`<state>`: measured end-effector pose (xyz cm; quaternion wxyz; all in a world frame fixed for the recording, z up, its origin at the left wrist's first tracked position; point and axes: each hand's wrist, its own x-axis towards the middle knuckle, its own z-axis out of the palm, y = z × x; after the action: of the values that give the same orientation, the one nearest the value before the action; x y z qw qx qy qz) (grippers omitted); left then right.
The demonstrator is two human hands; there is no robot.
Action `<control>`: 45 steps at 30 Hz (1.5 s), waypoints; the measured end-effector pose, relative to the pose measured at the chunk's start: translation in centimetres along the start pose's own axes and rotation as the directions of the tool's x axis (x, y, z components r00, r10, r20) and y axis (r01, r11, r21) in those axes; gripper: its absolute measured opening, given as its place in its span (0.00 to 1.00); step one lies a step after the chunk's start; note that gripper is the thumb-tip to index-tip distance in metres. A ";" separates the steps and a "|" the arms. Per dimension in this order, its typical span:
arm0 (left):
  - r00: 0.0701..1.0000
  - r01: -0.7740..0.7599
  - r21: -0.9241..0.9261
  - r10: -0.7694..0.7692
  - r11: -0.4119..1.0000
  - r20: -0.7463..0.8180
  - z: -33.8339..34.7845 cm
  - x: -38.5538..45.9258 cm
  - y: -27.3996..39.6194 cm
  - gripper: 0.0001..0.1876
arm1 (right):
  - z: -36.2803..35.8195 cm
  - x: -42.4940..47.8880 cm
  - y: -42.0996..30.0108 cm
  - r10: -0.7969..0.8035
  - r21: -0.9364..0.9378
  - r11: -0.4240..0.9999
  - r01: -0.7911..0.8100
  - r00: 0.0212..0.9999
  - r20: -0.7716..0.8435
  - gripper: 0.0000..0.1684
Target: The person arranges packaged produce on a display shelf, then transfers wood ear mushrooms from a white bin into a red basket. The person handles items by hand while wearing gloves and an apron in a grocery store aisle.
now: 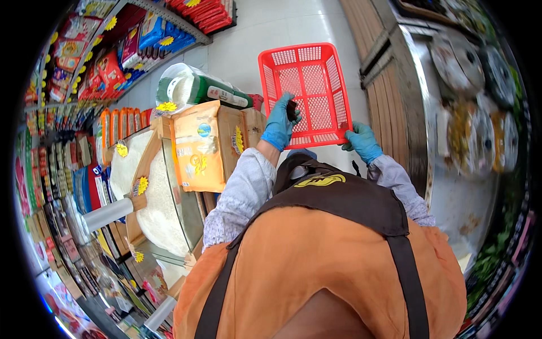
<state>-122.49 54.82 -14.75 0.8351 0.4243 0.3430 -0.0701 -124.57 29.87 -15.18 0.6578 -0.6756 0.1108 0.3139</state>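
A red plastic mesh basket [311, 141] is held up in front of my body, its open top towards me. Blue gloves cover both hands. At the basket's near left corner is my left hand [280, 120], its fingers over the rim and curled on a small dark object [291, 110] that I cannot identify. My right hand [363, 140] grips the near right corner of the basket. Through the mesh the basket's inside shows no goods.
Left of me stand a wooden bin of white rice [163, 212], an orange-yellow package [199, 148] and a green-and-white sack [220, 93]. Shelves of packaged goods line the far left. On the right is a metal-edged counter [417, 80] with clear-lidded containers [470, 137].
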 end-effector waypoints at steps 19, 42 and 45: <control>0.863 -0.503 0.251 0.493 0.827 0.108 13.8 36.0 38.1 0.22 | 1.9 44.1 -33.5 -0.087 0.039 0.996 0.086 0.996 0.008 0.14; 0.976 -0.009 -0.038 0.017 0.999 0.218 41.5 90.3 73.5 0.32 | -11.5 100.4 -80.4 -0.184 0.000 0.982 0.188 0.959 0.217 0.20; 0.954 0.014 0.070 -0.034 0.997 0.297 49.3 97.6 79.2 0.33 | -14.9 104.7 -87.1 -0.208 0.034 0.978 0.206 0.974 0.083 0.20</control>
<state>8.81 84.46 -4.21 0.8615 0.4327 0.2159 -0.1548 10.11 52.70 -4.42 0.6997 -0.6608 0.0151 0.2710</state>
